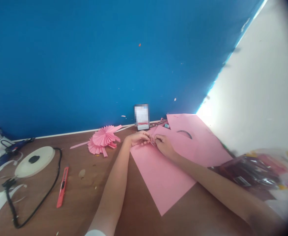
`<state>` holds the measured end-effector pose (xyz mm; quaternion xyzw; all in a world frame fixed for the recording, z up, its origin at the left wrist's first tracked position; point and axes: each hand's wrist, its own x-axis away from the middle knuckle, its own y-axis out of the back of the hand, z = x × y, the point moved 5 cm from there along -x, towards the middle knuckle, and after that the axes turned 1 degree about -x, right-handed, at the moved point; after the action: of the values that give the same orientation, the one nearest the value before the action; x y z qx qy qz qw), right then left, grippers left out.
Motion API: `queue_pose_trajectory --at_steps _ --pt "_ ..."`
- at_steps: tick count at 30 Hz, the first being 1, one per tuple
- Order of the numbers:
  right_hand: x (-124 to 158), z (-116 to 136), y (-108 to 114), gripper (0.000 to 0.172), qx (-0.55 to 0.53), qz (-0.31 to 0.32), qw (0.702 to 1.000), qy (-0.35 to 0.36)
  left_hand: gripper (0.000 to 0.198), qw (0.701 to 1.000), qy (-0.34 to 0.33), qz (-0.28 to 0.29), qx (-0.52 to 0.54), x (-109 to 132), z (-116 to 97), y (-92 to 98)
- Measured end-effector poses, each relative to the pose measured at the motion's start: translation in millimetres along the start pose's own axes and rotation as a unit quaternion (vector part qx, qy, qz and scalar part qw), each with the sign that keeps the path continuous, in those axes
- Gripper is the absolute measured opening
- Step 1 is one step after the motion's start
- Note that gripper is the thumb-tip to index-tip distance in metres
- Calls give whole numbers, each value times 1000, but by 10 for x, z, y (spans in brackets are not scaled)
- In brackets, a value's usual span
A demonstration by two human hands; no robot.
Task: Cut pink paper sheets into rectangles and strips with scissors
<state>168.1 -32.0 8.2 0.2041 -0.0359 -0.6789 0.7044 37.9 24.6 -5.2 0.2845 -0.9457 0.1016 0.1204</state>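
Observation:
A large pink paper sheet [163, 173] lies on the brown table [90, 203]. Both hands meet at its far edge. My left hand [139, 138] and my right hand [164, 145] are closed in pinches on the sheet's edge, fingertips almost touching each other. The exact fold between the fingers is too small to make out. More pink sheets [193, 131] lie behind and to the right. Two finished pink pleated paper fans [102, 140] rest left of my left hand.
A red utility knife [63, 186] lies at the left, next to a white round disc [34, 161] and a black cable [36, 203]. Scissors and clutter [1, 150] fill the far left. A small card [141, 116] leans on the blue wall. A dark crinkly bag [249, 173] sits at right.

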Motion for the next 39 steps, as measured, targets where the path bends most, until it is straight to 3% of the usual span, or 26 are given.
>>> queue_pose_trajectory --at_steps 25,32,39 --pt "-7 3 -5 19 2 5 1000 17 22 1000 -6 -6 10 23 -39 -8" --pt "5 12 -18 22 -49 2 999 16 23 999 -12 -14 47 8 -8 21" --pt "32 79 -41 16 37 13 999 31 22 999 -6 -21 38 -24 40 58"
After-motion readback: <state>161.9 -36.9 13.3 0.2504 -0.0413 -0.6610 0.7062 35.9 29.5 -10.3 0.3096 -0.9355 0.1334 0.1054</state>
